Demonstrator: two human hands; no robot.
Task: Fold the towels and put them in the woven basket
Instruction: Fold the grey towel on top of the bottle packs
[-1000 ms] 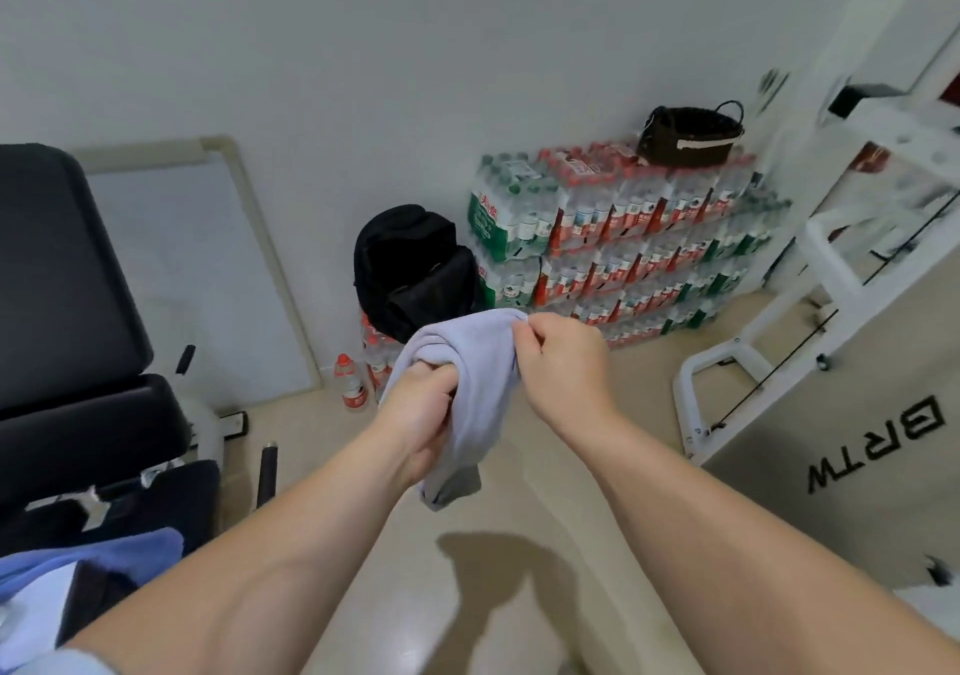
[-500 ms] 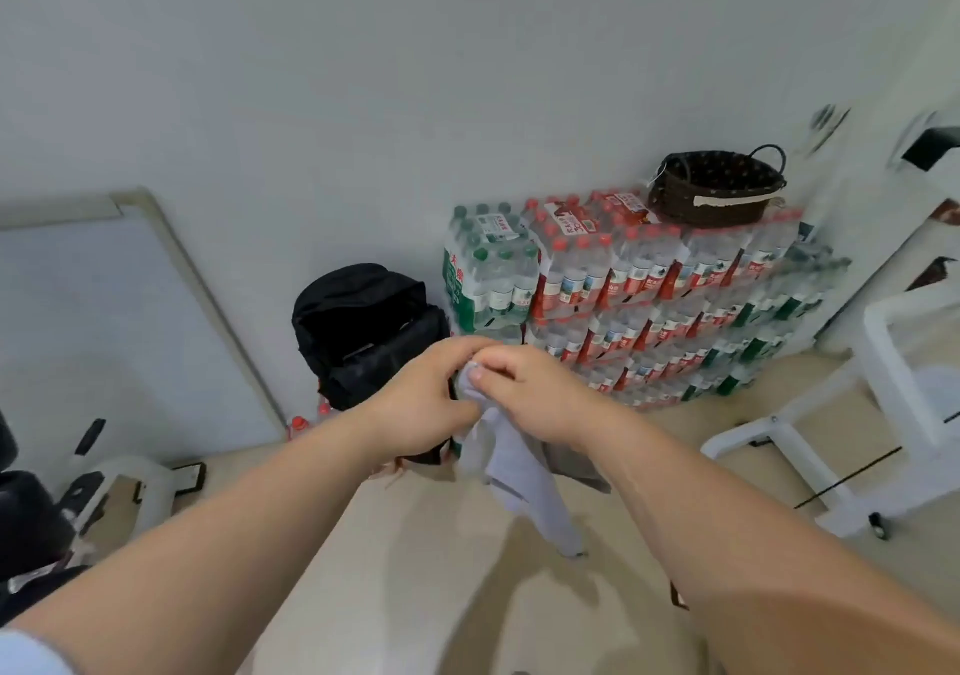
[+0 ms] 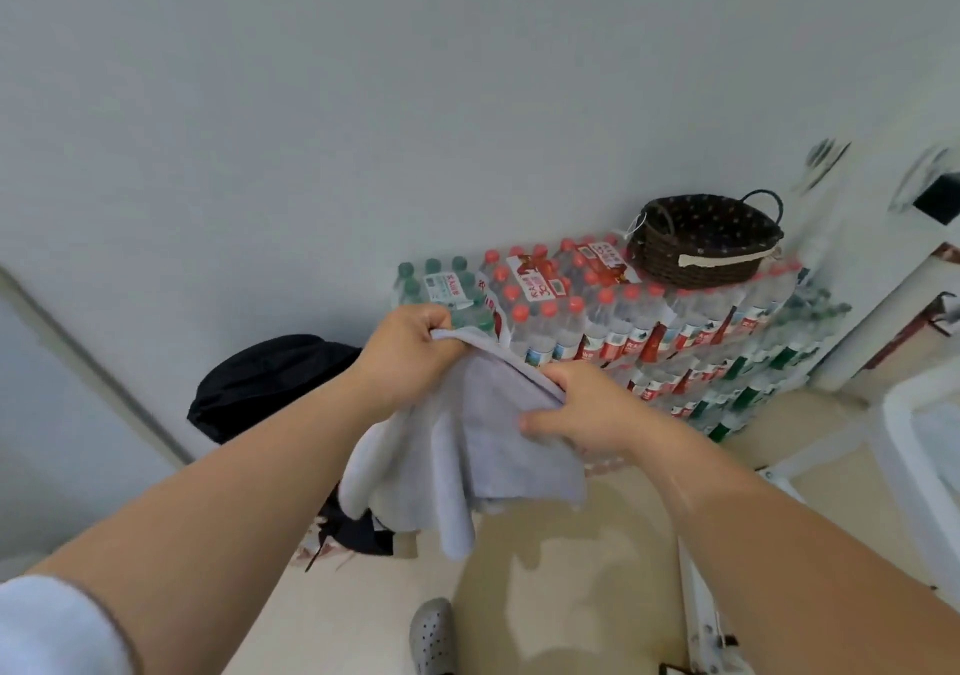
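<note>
A pale lilac towel [image 3: 467,461] hangs in the air in front of me, held along its top edge. My left hand [image 3: 402,349] grips the upper left corner, and my right hand [image 3: 587,409] pinches the edge further right and lower. The cloth droops in loose folds below both hands. The dark brown woven basket [image 3: 701,258] with a loop handle sits on top of the stacked water bottle packs, up and to the right of my hands. Its inside looks dark and I see no towel in it.
Shrink-wrapped packs of water bottles [image 3: 649,331] are stacked against the white wall. A black backpack [image 3: 270,383] lies on the floor to their left. A white metal frame [image 3: 914,440] stands at the right. A grey perforated shoe [image 3: 431,638] shows on the beige floor below.
My view has swung right and closer to the bottle stack and basket. My hands, bunched together on the towel before, have moved apart along its edge and spread it wider.
</note>
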